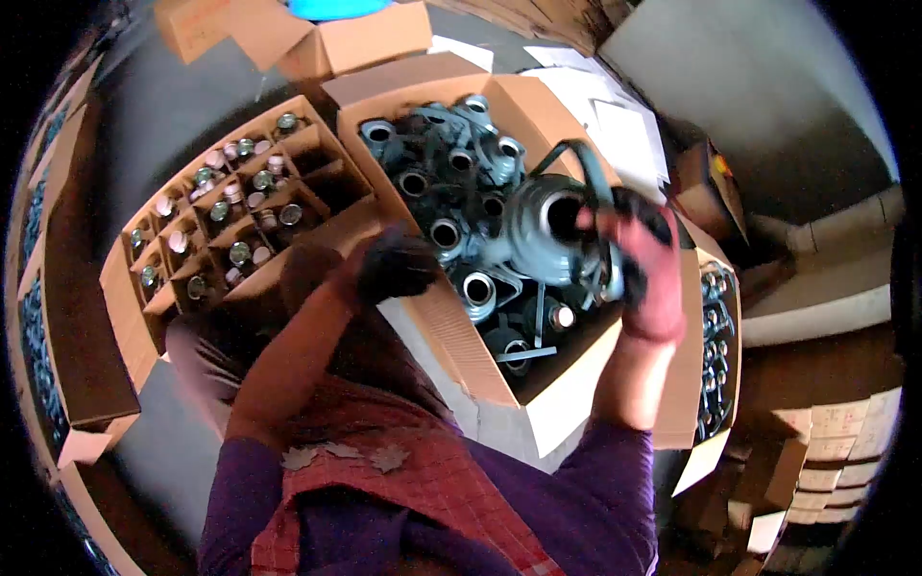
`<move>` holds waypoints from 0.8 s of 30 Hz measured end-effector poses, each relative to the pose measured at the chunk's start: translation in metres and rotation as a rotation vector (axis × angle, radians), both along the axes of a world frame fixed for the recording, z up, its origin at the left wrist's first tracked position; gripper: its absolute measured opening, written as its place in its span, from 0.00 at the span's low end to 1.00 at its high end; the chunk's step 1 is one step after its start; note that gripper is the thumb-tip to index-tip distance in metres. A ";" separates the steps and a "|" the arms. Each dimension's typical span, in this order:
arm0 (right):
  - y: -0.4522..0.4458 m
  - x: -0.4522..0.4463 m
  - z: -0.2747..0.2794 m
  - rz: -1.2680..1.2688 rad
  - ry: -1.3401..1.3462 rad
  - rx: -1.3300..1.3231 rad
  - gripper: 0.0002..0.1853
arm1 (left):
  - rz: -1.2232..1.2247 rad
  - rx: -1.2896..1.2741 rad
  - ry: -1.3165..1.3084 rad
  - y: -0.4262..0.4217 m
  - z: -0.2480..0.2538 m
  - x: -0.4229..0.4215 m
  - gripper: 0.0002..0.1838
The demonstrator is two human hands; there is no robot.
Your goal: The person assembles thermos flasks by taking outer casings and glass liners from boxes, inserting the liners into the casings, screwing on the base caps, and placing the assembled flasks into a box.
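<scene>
My right hand [636, 240], in a dark and reddish glove, is closed on a grey bottle [533, 230] with a wide, round open mouth. A strap-like loop [576, 154] stands up from this bottle, held above the open carton [461, 331]. Inside the carton sit several similar bottles [477, 288] with round mouths and grey fittings. Over the carton's left edge is my left hand [396, 267], in a dark glove with the fingers curled. Whatever it may hold is hidden. Motion blurs the right fingers.
Left of the carton stands a divided box [226, 278] with several capped small bottles in its cells. A narrow carton [715, 355] of dark bottles is at the right. White sheets [624, 139] lie behind. Stacked boxes [845, 451] line the right, and a long carton [82, 278] the left.
</scene>
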State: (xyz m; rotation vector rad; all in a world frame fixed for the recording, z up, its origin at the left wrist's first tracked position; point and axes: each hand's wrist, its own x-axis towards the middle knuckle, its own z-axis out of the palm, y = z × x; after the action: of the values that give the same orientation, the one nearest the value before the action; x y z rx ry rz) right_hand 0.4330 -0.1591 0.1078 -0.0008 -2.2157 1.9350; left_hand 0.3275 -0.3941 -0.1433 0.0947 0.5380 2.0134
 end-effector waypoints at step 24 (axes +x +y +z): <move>-0.312 -0.140 -0.104 0.727 0.201 0.450 0.19 | 0.953 -0.320 0.359 -0.260 -0.012 0.039 0.31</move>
State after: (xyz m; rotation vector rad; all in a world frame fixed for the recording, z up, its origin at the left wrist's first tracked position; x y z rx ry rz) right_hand 0.2929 -0.4708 0.0037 1.1455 -2.6635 1.5237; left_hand 0.3661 -0.6539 -0.1548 -0.0041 1.3100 2.8057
